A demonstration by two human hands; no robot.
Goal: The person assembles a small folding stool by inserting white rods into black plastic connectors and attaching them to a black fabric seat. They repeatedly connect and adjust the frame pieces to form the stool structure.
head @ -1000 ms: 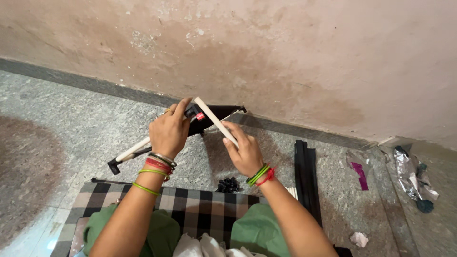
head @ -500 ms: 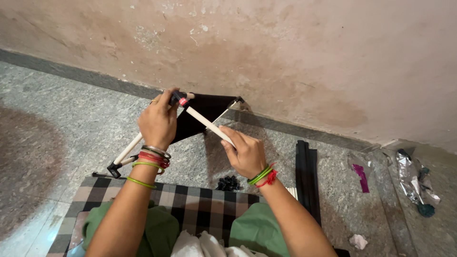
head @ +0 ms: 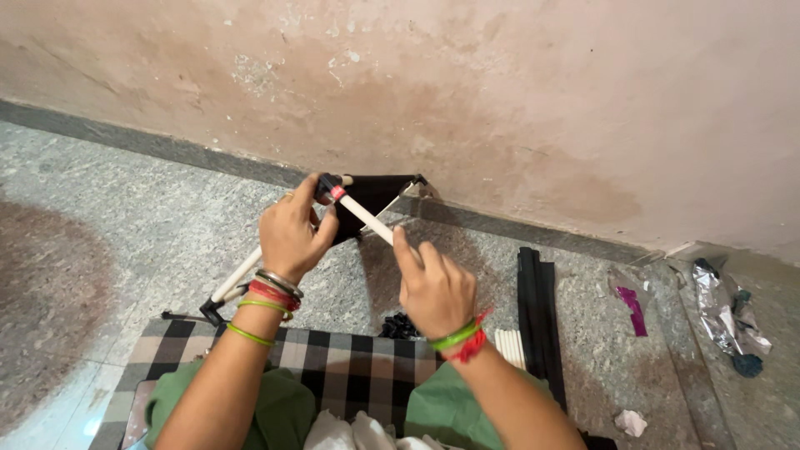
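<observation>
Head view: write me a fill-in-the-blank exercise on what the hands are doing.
1. Both hands grip a thin ____-coloured rod.
2. The left hand pinches the rod's far end, where a ____ band wraps it.
3. The right hand holds the rod's ____ end.
4. The black bars lie on the floor to the ____ of the right hand.

Missing words: white; red; near; right

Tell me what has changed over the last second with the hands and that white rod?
The left hand shifted its grasp up to the black joint at the rod's top; the right hand slid down the white rod, which now slopes less steeply. Both hands kept hold throughout. The black bars, foil wrappers and checked cloth lie as before.
</observation>
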